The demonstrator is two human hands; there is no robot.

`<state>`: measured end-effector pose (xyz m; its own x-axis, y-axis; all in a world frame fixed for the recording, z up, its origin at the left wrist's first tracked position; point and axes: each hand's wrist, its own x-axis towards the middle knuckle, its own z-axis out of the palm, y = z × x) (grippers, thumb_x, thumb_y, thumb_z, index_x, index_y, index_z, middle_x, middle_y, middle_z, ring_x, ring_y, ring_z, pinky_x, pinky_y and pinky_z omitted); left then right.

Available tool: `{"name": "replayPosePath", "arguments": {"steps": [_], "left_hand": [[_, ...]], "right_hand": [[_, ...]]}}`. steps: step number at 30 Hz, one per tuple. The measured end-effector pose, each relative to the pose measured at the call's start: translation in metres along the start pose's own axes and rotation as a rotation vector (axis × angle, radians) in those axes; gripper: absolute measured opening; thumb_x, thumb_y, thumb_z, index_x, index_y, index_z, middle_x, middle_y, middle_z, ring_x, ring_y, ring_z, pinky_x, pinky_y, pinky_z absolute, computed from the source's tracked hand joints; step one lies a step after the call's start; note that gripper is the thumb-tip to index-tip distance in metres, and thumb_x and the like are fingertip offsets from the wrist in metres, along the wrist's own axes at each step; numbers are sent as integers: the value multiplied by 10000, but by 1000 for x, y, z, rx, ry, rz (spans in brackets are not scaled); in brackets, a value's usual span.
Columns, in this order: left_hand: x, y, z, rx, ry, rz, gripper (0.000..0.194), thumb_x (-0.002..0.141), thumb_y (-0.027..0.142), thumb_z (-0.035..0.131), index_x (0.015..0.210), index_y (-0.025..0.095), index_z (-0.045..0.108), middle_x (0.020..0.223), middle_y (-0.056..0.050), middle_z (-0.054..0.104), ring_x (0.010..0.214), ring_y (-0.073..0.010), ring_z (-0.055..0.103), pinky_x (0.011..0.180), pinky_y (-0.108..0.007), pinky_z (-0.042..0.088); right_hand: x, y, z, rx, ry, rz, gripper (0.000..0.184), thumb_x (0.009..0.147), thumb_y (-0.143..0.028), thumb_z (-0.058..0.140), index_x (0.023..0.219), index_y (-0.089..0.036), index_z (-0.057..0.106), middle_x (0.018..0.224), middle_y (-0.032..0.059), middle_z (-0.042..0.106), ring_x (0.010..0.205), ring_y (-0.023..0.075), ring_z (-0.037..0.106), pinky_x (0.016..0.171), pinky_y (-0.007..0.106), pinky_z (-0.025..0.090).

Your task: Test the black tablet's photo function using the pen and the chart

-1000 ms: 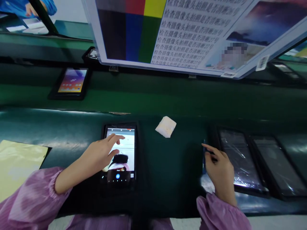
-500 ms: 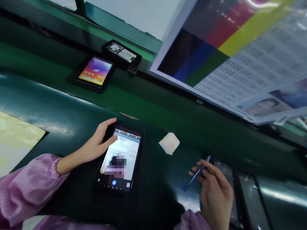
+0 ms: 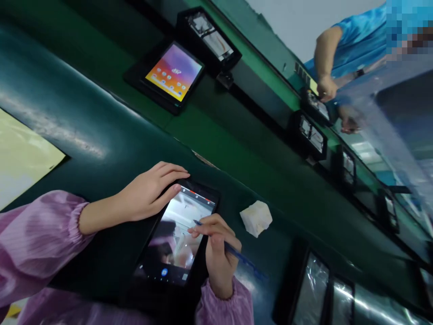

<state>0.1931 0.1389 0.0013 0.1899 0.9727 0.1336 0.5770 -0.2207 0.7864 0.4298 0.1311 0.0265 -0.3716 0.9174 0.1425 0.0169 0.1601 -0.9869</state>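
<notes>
A black tablet [image 3: 176, 243] with its screen lit lies on the dark green bench in front of me. My left hand [image 3: 149, 192] rests on the tablet's upper left corner, fingers curled over its edge. My right hand [image 3: 216, 253] is closed around a blue pen [image 3: 237, 255], and the pen's tip [image 3: 195, 222] sits on or just above the screen. A folded white cloth [image 3: 256, 218] lies to the right of the tablet. Both my sleeves are pink.
A second lit tablet [image 3: 174, 74] lies on the green belt behind. Black fixtures [image 3: 208, 38] line the far rail. Two film-wrapped dark tablets [image 3: 311, 291] lie at lower right. A yellow sheet [image 3: 23, 158] is at left. A person in blue [image 3: 352, 49] works at upper right.
The view has tilted and swung right. My right hand carried the pen from the right side over onto the tablet screen. My left hand slid up along the tablet's top corner.
</notes>
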Motion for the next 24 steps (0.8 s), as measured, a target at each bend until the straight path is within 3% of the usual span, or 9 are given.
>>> {"name": "replayPosePath", "arguments": {"steps": [4,9,14,24], "left_hand": [[0,-1,0,18,12,31,383,1090,327,392,1360,137,585,1370,-97,636,1277,-235,535,1099,-420,455],[0,0,0,17,17,34,366,1089,314,393,1346,138,586,1365,-96,641,1278,-231,539,1094,-405,465],[1,0,0,16,18,38,362,1090,315,387,1339,146,588,1357,-104,646,1272,-240,553,1086,-418,484],[2,0,0,43,1,34,374,1086,324,387,1344,140,587,1359,-111,643,1268,-255,555,1074,-425,489]], "right_hand": [[-3,3,1,-125,61,17,120,977,-160,698,1021,-252,761,871,28,757,809,190,736,726,312,631],[-13,7,7,-191,137,61,260,858,-93,788,881,-231,569,771,-14,742,632,184,740,615,282,636],[-14,7,10,-296,18,-60,395,823,-11,714,695,-224,407,642,-65,628,512,121,649,547,235,573],[-4,5,13,-498,-62,-172,396,833,8,651,698,-229,363,605,-79,556,473,92,593,481,204,488]]}}
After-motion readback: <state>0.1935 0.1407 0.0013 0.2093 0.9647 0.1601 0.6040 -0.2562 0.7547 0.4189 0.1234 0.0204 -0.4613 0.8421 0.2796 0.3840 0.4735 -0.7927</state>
